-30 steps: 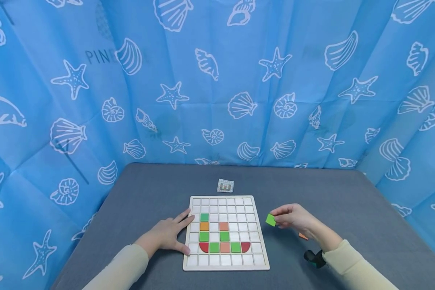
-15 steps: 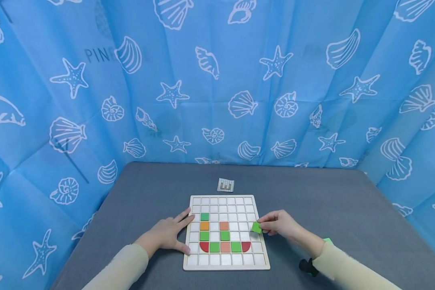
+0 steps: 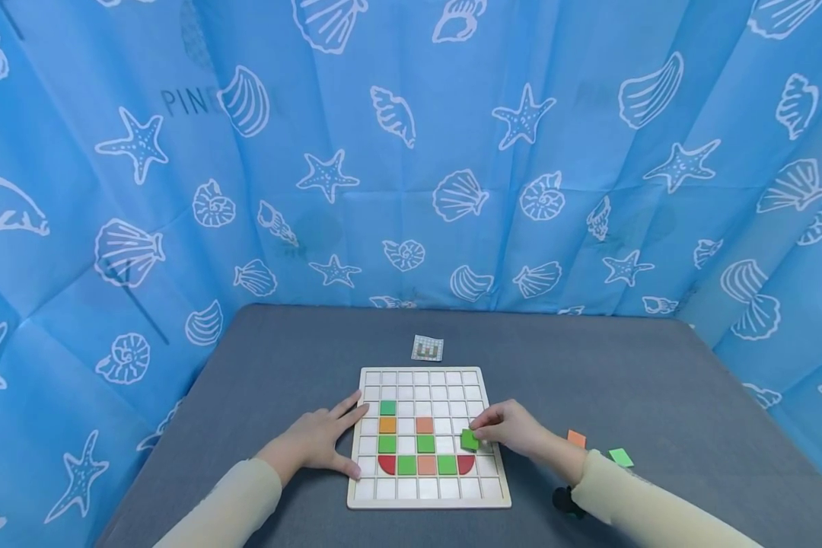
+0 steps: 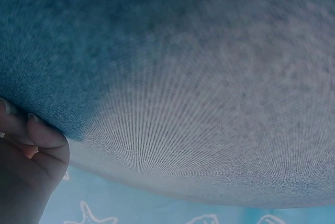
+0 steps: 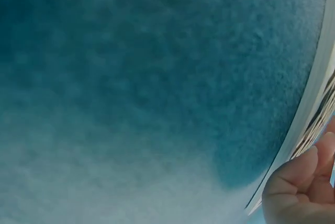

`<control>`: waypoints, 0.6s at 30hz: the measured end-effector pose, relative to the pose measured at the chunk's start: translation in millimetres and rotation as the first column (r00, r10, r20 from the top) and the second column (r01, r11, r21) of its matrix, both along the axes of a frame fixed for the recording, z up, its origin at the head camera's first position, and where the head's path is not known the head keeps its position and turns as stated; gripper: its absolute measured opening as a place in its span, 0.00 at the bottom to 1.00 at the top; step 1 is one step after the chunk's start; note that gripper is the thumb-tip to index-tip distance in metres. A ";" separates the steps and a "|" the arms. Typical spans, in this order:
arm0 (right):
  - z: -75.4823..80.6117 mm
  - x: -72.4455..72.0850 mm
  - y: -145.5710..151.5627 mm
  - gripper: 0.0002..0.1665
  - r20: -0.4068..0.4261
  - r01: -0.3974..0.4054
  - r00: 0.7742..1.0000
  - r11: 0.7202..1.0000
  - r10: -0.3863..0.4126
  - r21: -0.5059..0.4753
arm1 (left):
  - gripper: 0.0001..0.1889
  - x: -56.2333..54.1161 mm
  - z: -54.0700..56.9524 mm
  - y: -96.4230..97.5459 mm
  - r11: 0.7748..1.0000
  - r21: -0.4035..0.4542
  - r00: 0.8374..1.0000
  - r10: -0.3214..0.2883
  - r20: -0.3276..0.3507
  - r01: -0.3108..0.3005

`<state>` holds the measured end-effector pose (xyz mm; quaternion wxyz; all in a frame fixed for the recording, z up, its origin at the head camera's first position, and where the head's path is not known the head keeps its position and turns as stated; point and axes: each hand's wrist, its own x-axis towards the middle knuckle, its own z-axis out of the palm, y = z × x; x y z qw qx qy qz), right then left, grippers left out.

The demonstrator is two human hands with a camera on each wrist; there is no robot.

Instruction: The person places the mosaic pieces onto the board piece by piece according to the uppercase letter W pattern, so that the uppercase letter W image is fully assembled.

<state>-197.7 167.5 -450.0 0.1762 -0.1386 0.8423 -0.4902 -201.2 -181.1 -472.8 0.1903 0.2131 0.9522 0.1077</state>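
Observation:
A white grid board [image 3: 377, 493] with a pale wooden rim lies on the grey table. My left hand [image 3: 318, 439] rests at its left edge, fingers spread and touching the rim. In the head view my right hand [image 3: 514, 430] pinches a green square tile [image 3: 469, 440] over the board's right side, just above the right red rounded tile [image 3: 466, 464]. More tiles sit in the grid: a left red rounded tile [image 3: 387, 464], an orange tile [image 3: 387, 425], a teal-green tile [image 3: 387, 408], a salmon tile [image 3: 425, 425] and several green ones. In the right wrist view the right thumb and fingers [image 5: 298, 174] show near the rim.
A small patterned card [image 3: 428, 348] lies behind the board. Right of the right forearm are a loose orange tile [image 3: 576, 438] and a light green tile [image 3: 620, 457]. A black object [image 3: 565, 500] shows by the right sleeve. A blue shell-print curtain [image 3: 397, 152] hangs behind the table.
My right hand has carried the green tile leftward from beside the board to over its right-hand columns. The loose tiles at right are now uncovered. My left hand stays put.

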 end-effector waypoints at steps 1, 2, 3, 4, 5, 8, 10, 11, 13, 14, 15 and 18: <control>-0.9 -0.4 -1.2 0.07 -0.007 -0.006 1.000 1.000 0.006 0.000 | 0.56 0.2 0.2 0.1 1.000 -0.001 1.000 0.001 -0.001 -0.001; -1.7 -0.5 -2.5 0.06 -0.014 -0.011 1.000 1.000 0.011 0.002 | 0.56 0.4 0.4 0.2 1.000 -0.003 1.000 0.003 -0.001 -0.003; -2.5 -0.3 -3.8 0.06 -0.019 -0.014 1.000 1.000 0.014 0.008 | 0.56 0.6 0.7 0.4 1.000 -0.005 1.000 0.006 0.000 -0.006; -3.2 -0.2 -4.8 0.06 -0.026 -0.018 1.000 1.000 0.018 0.014 | 0.56 0.8 1.1 0.9 1.000 -0.007 1.000 0.009 0.000 -0.009; -4.0 0.1 -5.7 0.05 -0.028 -0.019 0.999 1.000 0.019 0.019 | 0.56 1.1 1.5 1.4 1.000 -0.010 1.000 0.011 0.000 -0.011; -5.7 0.6 -8.0 0.05 -0.026 -0.018 0.999 0.999 0.019 0.029 | 0.56 1.6 2.6 2.3 1.000 -0.011 1.000 0.015 0.002 -0.015; -6.5 0.3 -9.3 0.05 -0.022 -0.011 1.000 0.999 0.012 0.034 | 0.56 1.8 3.5 2.6 1.000 -0.010 1.000 0.016 0.002 -0.016; -6.7 0.2 -9.8 0.05 -0.019 -0.007 1.000 0.999 0.007 0.035 | 0.56 2.0 4.0 2.7 1.000 -0.009 1.000 0.015 0.001 -0.015; -7.1 -0.2 -10.5 0.05 -0.020 -0.003 1.000 0.999 0.004 0.035 | 0.56 2.0 4.4 2.8 1.000 -0.008 1.000 0.016 0.002 -0.016; -7.1 -0.4 -10.7 0.05 -0.020 -0.001 1.000 0.999 0.002 0.036 | 0.56 2.1 4.6 2.8 1.000 -0.009 1.000 0.016 0.003 -0.016; -6.9 -0.5 -10.6 0.05 -0.019 -0.001 1.000 0.999 0.002 0.035 | 0.56 2.1 4.8 2.8 1.000 -0.008 1.000 0.017 0.004 -0.017; -5.1 -0.4 -9.0 0.07 -0.009 0.002 1.000 0.999 -0.001 0.033 | 0.56 2.1 4.9 2.4 1.000 -0.008 1.000 0.017 0.009 -0.017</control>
